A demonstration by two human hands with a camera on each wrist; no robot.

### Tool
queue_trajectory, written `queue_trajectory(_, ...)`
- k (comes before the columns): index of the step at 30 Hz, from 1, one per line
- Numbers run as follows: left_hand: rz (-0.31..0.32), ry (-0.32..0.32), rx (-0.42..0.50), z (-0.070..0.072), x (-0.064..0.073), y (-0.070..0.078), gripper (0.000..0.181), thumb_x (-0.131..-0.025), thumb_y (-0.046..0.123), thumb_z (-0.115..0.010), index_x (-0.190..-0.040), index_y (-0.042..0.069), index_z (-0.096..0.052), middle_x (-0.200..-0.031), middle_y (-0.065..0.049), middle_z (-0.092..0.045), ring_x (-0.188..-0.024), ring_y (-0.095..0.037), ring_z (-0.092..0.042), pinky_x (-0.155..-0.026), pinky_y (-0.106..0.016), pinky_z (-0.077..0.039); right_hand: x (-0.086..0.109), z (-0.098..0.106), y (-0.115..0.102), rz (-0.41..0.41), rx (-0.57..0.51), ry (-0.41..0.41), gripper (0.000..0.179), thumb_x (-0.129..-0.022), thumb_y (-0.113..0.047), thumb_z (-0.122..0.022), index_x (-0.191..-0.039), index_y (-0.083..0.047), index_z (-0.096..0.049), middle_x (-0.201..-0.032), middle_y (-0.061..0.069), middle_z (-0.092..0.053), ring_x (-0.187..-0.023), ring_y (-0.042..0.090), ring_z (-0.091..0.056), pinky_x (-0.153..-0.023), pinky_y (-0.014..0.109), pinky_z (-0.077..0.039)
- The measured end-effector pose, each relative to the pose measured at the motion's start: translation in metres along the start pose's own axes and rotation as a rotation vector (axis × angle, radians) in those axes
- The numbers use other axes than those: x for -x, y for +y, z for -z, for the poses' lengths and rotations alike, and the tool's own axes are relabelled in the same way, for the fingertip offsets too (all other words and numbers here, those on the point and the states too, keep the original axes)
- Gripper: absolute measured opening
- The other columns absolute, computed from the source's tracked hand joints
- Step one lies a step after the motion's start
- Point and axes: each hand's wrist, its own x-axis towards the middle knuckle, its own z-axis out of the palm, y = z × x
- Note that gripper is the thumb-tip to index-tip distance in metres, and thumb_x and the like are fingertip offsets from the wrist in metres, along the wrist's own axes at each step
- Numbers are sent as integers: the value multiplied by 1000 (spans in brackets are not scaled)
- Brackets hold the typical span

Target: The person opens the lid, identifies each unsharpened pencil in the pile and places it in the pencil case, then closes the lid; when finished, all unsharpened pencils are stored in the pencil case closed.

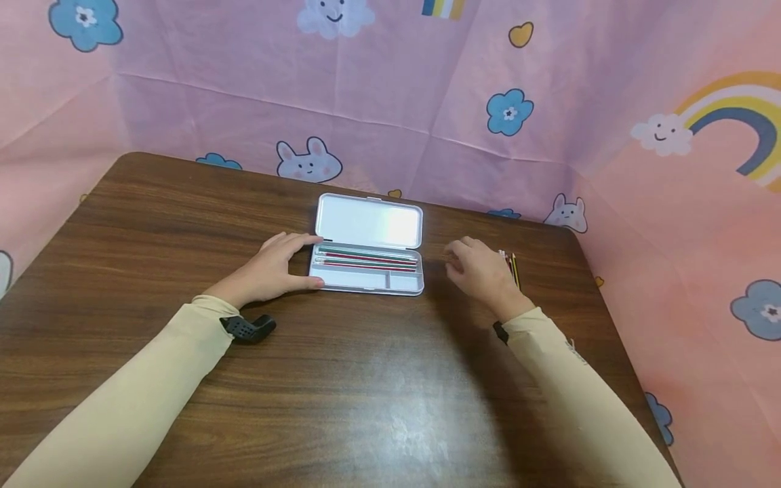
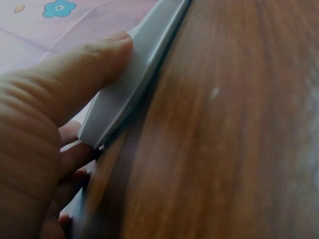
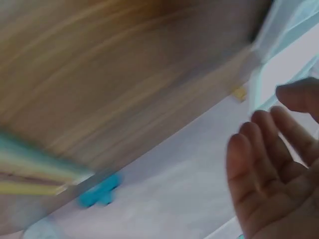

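A white pencil case (image 1: 350, 278) lies with its lid (image 1: 350, 218) tipped back. Several green and red pencils (image 1: 369, 259) fill its long rear compartment side by side. My left hand (image 1: 268, 270) grips the case's left end, thumb at the front edge and fingers toward the hinge side; the left wrist view shows the thumb pressing on the case wall (image 2: 132, 74). To the right of the case, apart from it, hovers my right hand (image 1: 482, 272). Its fingers (image 3: 264, 149) are loosely bent with nothing between them.
More pencils (image 1: 516, 270), some yellow and black, lie on the table (image 1: 342, 379) just beyond my right hand, partly hidden by it. A pink printed cloth (image 1: 390, 102) hangs behind the table and along its right side.
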Motion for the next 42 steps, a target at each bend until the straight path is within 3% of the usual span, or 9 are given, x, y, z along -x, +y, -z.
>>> queue_trajectory(7, 18, 11, 15, 1, 2, -3, 89, -86, 54, -81, -158, 20, -42, -162, -13, -40, -157, -39, -16, -126, -62, -4, 47, 3, 52, -212, -79, -151, 31, -96, -18, -70, -124, -4, -66, -111, 12, -71, -101, 30, -69, -82, 52, -57)
queue_trajectory(13, 26, 10, 16, 3, 4, -4, 89, -87, 54, -80, -158, 18, -42, -162, -15, -39, -157, -41, -15, -125, -63, -5, 64, -3, 64, -291, -131, -204, 32, -98, -21, -69, -125, -4, -65, -113, 13, -69, -100, 31, -68, -82, 53, -56)
queue_trajectory(24, 11, 0, 9, 4, 2, 0, 88, -88, 53, -80, -158, 16, -42, -162, -17, -39, -156, -41, -17, -125, -63, -5, 72, -10, 75, -323, -102, -154, 32, -96, -17, -70, -124, -2, -65, -101, 11, -60, -84, 26, -59, -68, 45, -52)
queue_trajectory(37, 11, -5, 20, 2, 2, 6, 88, -87, 53, -80, -158, 16, -42, -161, -18, -40, -156, -44, -15, -124, -67, -6, 70, -14, 73, -236, -195, -157, 33, -95, -12, -71, -126, 0, -65, -111, 16, -65, -97, 31, -65, -85, 51, -55)
queue_trajectory(42, 15, -6, 24, 0, 1, 6, 88, -87, 53, -80, -158, 16, -43, -162, -18, -39, -156, -44, -15, -124, -66, -6, 65, -13, 68, -224, -234, -156, 34, -94, -9, -73, -123, 4, -63, -105, 16, -66, -95, 31, -65, -86, 51, -55)
